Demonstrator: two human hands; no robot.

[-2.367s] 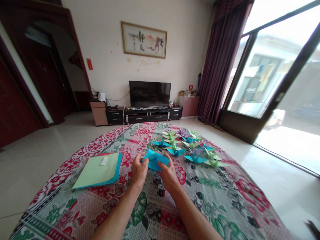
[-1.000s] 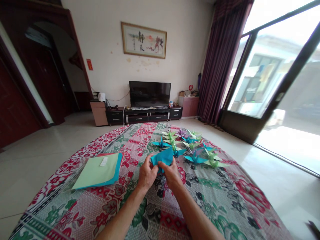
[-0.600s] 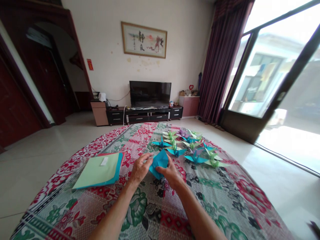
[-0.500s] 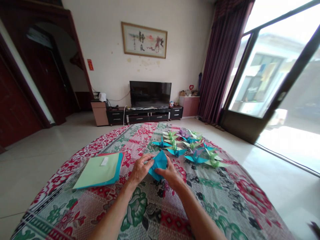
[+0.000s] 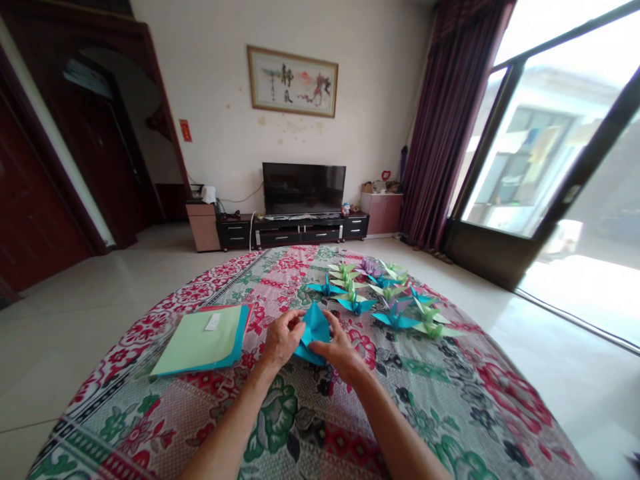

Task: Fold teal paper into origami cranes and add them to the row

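A partly folded sheet of blue origami paper [image 5: 316,327] is held between my two hands above the flowered tablecloth, its pointed tip facing away from me. My left hand [image 5: 284,339] pinches its left edge between thumb and fingers. On the other side, my right hand [image 5: 337,343] grips the right edge, with the thumb pressed on the near part of the paper. Beyond and to the right stand several folded paper cranes in green, blue and purple, the closest blue crane [image 5: 356,305] just past my right hand.
On the left lies a stack of coloured paper [image 5: 197,343], pale green on top with a small white label [image 5: 213,322]. The round table's patterned cloth [image 5: 270,420] spreads under everything. A television [image 5: 304,189] on a low cabinet stands across the room.
The blue paper's shape has altered: its far part is narrower and more pointed, with the sides drawn inward. Both hands keep their hold. The view has shifted slightly.
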